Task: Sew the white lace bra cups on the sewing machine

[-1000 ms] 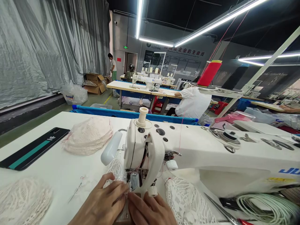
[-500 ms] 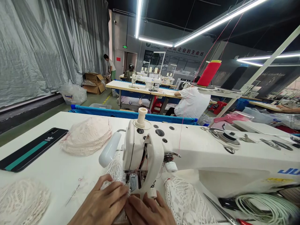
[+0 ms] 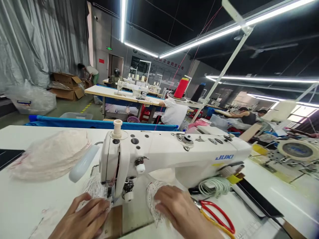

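The left hand [image 3: 86, 212], fingers bunched, should flatten lace [image 3: 93, 186] inside the far edge of the surface [image 3: 20, 199]; whether the right hand [image 3: 178, 204] pinches is unclear.

The white-topped sewing table [image 3: 17, 202] carries a JUKI sewing machine [image 3: 161, 149], a stack of pale fabric pieces [image 3: 54, 152] to its left, a partly visible flat black item [image 3: 10, 157], a white lace piece [image 3: 151, 196], coiled pale-green cord [image 3: 215, 186] and red-and-yellow-handled scissors [image 3: 201, 205].

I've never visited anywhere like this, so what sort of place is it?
Probably a clothing workshop: a white sewing machine stands in front, another machine farther back, and a cone of red thread behind the first.
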A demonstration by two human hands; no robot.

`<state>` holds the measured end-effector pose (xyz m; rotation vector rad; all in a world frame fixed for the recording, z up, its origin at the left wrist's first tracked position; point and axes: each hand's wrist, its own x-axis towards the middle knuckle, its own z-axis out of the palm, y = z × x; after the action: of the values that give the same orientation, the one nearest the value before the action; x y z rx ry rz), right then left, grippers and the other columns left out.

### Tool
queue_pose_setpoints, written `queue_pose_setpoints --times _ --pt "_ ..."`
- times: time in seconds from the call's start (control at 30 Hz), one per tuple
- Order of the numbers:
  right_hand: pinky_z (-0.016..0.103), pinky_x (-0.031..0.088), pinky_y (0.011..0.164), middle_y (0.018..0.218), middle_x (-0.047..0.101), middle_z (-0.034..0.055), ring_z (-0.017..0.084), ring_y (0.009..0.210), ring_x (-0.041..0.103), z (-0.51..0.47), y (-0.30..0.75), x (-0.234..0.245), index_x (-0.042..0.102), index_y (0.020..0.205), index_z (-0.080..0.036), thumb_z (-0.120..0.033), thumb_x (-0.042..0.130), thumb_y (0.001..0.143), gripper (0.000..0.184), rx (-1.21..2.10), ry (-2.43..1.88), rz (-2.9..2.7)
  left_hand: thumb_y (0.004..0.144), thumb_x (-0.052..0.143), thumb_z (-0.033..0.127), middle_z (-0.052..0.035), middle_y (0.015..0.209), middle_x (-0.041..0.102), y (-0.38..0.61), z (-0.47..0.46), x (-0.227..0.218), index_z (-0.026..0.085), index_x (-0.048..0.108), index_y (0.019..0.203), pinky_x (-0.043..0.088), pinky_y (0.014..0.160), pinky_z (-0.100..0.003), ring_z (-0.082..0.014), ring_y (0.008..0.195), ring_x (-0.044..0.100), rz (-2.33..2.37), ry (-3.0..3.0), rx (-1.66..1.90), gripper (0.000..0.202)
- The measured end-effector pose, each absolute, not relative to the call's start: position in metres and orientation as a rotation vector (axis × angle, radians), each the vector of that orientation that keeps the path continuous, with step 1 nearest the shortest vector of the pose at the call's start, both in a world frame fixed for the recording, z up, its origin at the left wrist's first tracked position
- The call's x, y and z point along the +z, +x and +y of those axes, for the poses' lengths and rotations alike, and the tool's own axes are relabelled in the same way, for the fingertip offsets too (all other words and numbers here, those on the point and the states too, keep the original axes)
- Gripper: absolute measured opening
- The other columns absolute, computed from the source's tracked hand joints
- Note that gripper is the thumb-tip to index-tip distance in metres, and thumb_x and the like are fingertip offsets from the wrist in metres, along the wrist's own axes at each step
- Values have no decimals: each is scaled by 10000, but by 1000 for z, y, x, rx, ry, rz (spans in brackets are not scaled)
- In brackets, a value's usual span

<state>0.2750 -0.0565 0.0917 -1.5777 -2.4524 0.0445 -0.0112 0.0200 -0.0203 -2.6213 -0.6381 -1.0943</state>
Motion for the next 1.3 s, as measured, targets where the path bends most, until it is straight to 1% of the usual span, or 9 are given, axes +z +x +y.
queue_pose_setpoints --times 0.1,0.3,0.43,0.7,0.9,1.0,1.07,1.2,1.3 --pt "254 398 614 815 637 3 158 711 583 -62 263 66 569 770 -197 -237 602 875 117 -63 -1450 -2529 990 380 421 58 912 714 -9 18 -16 260 647 894 233 966 -306 -108 881 587 -632 -2622 -1128 326" --pt "263 370 577 698 591 -7 144 640 523 -43 224 41 496 681 -196 -334 516 909 267 -48 -1138 -2437 989 409 369 63 942 707 -6 13 -3 236 627 912 277 871 -312 -103 869 587 -689 -2663 -1122 267" --pt "266 369 621 701 587 -10 147 667 510 -29 216 41 524 775 -196 -257 514 921 158 56 -1095 -2419 962 472 376 62 927 701 -5 17 -3 218 606 887 274 849 -313 -112 860 576 -672 -2654 -1097 221" --pt "273 398 648 815 605 30 170 769 537 -8 215 44 536 808 -174 -89 533 871 106 -142 -1100 -2475 980 442 289 45 932 700 -3 16 -4 201 615 867 275 829 -315 -106 884 562 -664 -2619 -1168 224" --pt "272 447 657 894 634 40 201 844 566 -7 216 55 512 796 -199 -279 653 834 166 -149 -1102 -2495 976 427 223 42 883 706 0 15 -1 204 615 809 297 804 -320 -110 852 570 -664 -2552 -1184 252" --pt "267 425 596 823 618 39 195 765 566 -12 217 56 491 804 -197 -143 563 854 103 -222 -1122 -2496 978 425 215 40 858 709 1 14 0 194 619 804 304 798 -321 -107 837 575 -654 -2512 -1223 262" --pt "248 387 537 714 577 15 162 640 535 -14 218 57 454 780 -197 -70 449 877 160 -144 -1160 -2418 983 423 214 34 857 709 2 14 -1 188 621 811 303 802 -323 -106 847 577 -647 -2506 -1221 264" --pt "220 361 491 641 529 -13 116 519 473 -16 214 62 433 766 -200 -106 313 948 237 167 -1223 -2264 1001 395 219 20 925 703 0 13 -4 187 622 851 294 847 -329 -109 906 574 -678 -2565 -1170 274" --pt "230 421 581 677 569 13 137 632 538 -17 211 62 475 729 -196 -155 355 962 266 141 -1098 -2295 1016 336 214 9 1002 692 -3 11 -11 194 622 893 278 899 -345 -118 963 563 -710 -2620 -1133 312"
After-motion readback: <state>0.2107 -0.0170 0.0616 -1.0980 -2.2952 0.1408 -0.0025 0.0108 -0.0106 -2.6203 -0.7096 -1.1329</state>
